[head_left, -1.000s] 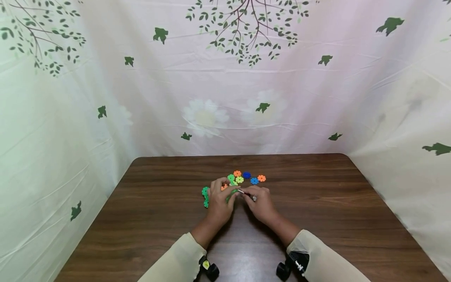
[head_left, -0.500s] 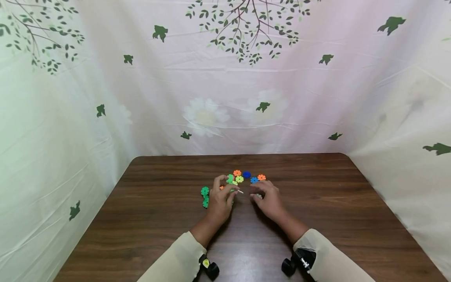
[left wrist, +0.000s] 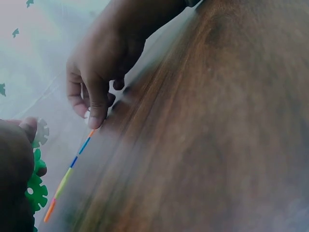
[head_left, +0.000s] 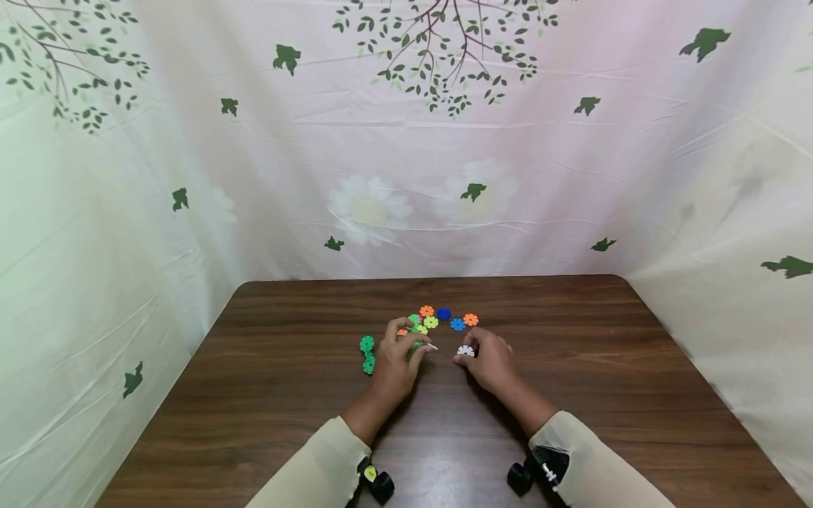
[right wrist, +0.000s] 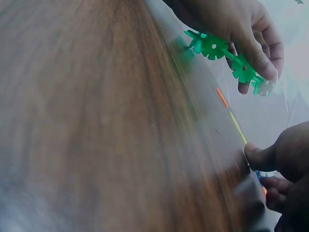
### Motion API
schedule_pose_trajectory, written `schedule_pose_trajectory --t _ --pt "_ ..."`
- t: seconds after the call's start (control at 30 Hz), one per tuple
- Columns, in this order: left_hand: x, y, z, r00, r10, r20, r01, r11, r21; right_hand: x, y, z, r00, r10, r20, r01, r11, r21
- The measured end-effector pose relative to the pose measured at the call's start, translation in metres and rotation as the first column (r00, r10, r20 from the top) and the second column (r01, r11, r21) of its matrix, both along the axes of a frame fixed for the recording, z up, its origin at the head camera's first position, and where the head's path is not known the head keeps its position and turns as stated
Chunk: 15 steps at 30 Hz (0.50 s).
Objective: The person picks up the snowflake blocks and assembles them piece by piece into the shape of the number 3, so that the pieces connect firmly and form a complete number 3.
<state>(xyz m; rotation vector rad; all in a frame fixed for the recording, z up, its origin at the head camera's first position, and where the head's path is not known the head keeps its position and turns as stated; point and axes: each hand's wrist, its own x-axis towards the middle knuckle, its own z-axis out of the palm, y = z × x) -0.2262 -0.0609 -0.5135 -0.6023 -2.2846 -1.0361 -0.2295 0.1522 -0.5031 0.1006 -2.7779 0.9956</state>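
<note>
My left hand grips a chain of interlocking notched discs, held over the table. Green discs run along it, slotted together at angles, and a white disc sits at its end between thumb and finger. To the left of that hand in the head view, more green discs stick out. My right hand is low at the tabletop, its thumb and index finger pinching a second white disc. In the left wrist view this disc is mostly hidden by the fingers.
Loose notched discs lie beyond the hands: orange, light blue, dark blue and yellow-green. The brown wooden table ends at a back edge before a printed curtain.
My right hand has let go of the left hand's white disc and moved right, to a separate white disc that it now pinches. The left hand stays nearly in place with the chain.
</note>
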Motion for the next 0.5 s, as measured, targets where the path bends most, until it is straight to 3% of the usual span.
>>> schedule_pose_trajectory --t 0.1,0.2,0.37,0.5 --pt "0.0004 -0.0005 -0.0008 1.000 -0.003 -0.011 0.003 1.000 0.000 -0.0012 -0.0017 -0.0013 0.999 0.036 -0.019 -0.038 0.995 -0.093" --pt "0.0011 -0.0010 -0.0006 1.000 0.010 -0.024 -0.010 1.000 -0.007 -0.0015 -0.0041 -0.0018 0.995 0.099 -0.028 -0.103 0.973 -0.207" --pt "0.0004 -0.0011 -0.0001 0.999 0.019 -0.044 -0.019 1.000 -0.010 -0.0014 -0.0075 -0.0011 0.973 0.231 -0.001 -0.210 0.883 -0.419" --pt "-0.0014 -0.0013 -0.0011 0.999 0.001 -0.046 0.000 1.000 0.008 -0.0008 -0.0090 0.0003 0.955 0.295 0.010 -0.247 0.817 -0.520"
